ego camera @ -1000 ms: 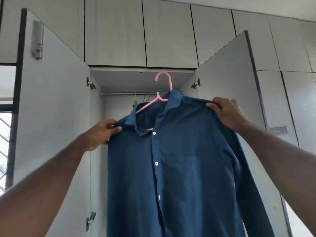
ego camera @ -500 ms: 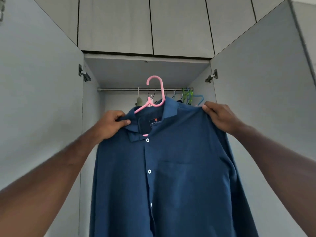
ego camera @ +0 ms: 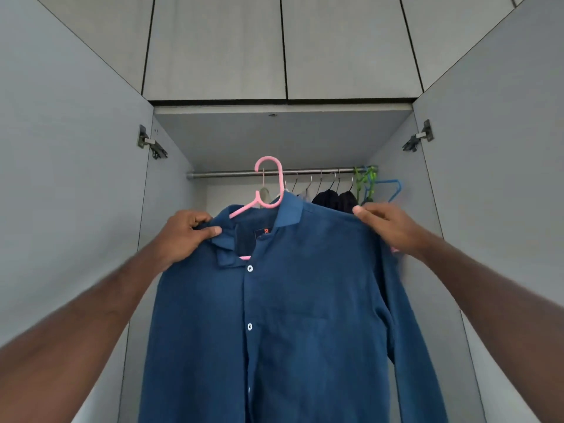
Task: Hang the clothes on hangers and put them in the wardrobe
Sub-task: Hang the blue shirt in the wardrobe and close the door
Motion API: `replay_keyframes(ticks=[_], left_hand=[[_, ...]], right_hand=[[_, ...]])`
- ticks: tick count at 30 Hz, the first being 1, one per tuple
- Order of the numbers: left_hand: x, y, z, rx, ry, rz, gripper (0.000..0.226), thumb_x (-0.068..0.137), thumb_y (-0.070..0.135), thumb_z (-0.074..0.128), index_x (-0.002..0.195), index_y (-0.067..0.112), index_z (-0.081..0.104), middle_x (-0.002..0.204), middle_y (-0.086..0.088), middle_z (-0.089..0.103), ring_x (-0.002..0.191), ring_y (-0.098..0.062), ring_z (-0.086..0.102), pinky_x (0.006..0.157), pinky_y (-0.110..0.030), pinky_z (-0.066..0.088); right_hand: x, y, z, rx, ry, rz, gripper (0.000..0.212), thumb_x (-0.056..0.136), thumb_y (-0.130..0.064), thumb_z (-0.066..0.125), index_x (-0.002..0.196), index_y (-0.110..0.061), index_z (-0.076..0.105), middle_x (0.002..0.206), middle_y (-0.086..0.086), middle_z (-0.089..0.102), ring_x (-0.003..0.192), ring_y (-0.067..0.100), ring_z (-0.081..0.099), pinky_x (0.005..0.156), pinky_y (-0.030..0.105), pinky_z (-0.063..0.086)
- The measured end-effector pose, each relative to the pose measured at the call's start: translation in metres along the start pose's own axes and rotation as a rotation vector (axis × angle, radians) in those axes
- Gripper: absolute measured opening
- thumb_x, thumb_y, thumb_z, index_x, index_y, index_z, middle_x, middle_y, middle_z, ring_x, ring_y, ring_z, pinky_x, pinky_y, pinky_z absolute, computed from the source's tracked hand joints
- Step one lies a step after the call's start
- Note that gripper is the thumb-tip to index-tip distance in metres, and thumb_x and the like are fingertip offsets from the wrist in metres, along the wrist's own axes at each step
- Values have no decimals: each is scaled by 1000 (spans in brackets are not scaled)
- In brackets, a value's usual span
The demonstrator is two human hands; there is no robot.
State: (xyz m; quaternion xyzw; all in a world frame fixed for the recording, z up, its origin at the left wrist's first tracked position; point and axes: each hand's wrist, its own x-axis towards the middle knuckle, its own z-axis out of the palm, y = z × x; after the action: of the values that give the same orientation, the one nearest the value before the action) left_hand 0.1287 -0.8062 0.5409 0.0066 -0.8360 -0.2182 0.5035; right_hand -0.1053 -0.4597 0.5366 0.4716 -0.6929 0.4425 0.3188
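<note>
A dark blue buttoned shirt (ego camera: 305, 315) hangs on a pink hanger (ego camera: 268, 184) that I hold up in front of the open wardrobe. My left hand (ego camera: 186, 233) grips the shirt's left shoulder by the collar. My right hand (ego camera: 390, 227) grips the right shoulder, where a bit of the pink hanger end shows. The hanger's hook overlaps the metal rail (ego camera: 232, 174) in view; whether it rests on the rail I cannot tell.
Several garments on wire hangers (ego camera: 329, 193) hang at the rail's right half, with empty green and blue hangers (ego camera: 378, 187) at the far right. The wardrobe doors (ego camera: 70, 178) stand open on both sides. Closed upper cabinets (ego camera: 283, 47) sit above.
I have stepped closer to the wardrobe, and the shirt on its hanger has moved up and in toward the rail. Both hands keep their grip on the shoulders.
</note>
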Motion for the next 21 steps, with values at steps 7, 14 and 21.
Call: replay_keyframes(ticks=[7,14,21], left_hand=[[27,-23,5,46,-24,-4,24,94,19,68,72,12,65,67,-6,61,64,-12,53,64,-28,42],[73,-71,2,374,117,-52,21,95,36,65,109,21,61,96,-2,64,93,-23,61,87,-36,50],[120,-125,5,357,5,-2,25,93,35,68,102,13,62,92,0,63,91,-20,60,68,-26,41]], right_hand=[[26,32,40,-193,44,-210,37,102,-36,53,67,-28,56,63,-11,59,65,6,57,64,33,42],[65,8,82,-330,336,-256,36,102,-36,54,80,-12,68,71,1,67,67,22,60,67,36,45],[128,-51,143,-540,391,-120,42,103,-40,49,70,-14,52,83,19,67,78,41,59,65,36,34]])
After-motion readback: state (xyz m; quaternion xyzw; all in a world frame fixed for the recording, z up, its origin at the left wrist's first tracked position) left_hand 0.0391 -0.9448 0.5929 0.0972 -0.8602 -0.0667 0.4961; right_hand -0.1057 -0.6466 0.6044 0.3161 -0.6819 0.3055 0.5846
